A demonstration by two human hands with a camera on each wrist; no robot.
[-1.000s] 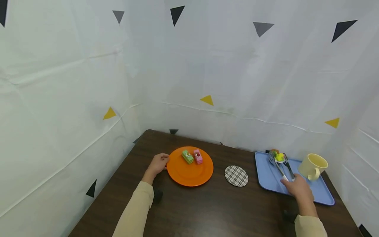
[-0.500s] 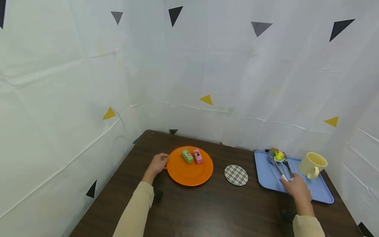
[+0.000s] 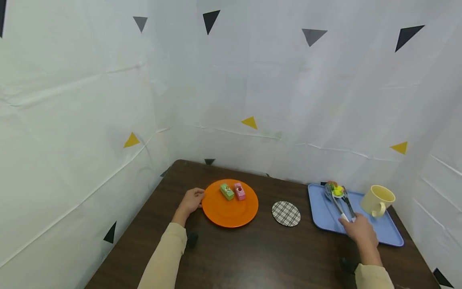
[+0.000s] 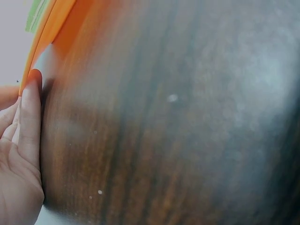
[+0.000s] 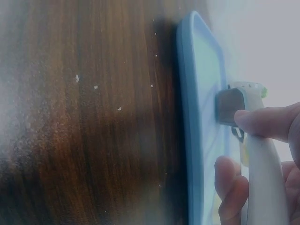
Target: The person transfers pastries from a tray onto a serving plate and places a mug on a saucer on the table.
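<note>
In the head view, my left hand pinches the left rim of an orange plate. A green toy cake slice and a pink one sit side by side on that plate. My right hand grips white-handled tongs over the blue tray. The tongs' two ends stand on either side of a small yellow and green food piece with a white base, at the tray's back. Whether they touch it, I cannot tell.
A pale yellow mug stands on the tray's right part, just beyond my right hand. A round checked coaster lies on the dark wooden table between plate and tray. White cloth walls rise behind and on both sides.
The head view has turned slightly, so everything sits a little further left in it. Both hands keep their holds on the plate and the tongs.
</note>
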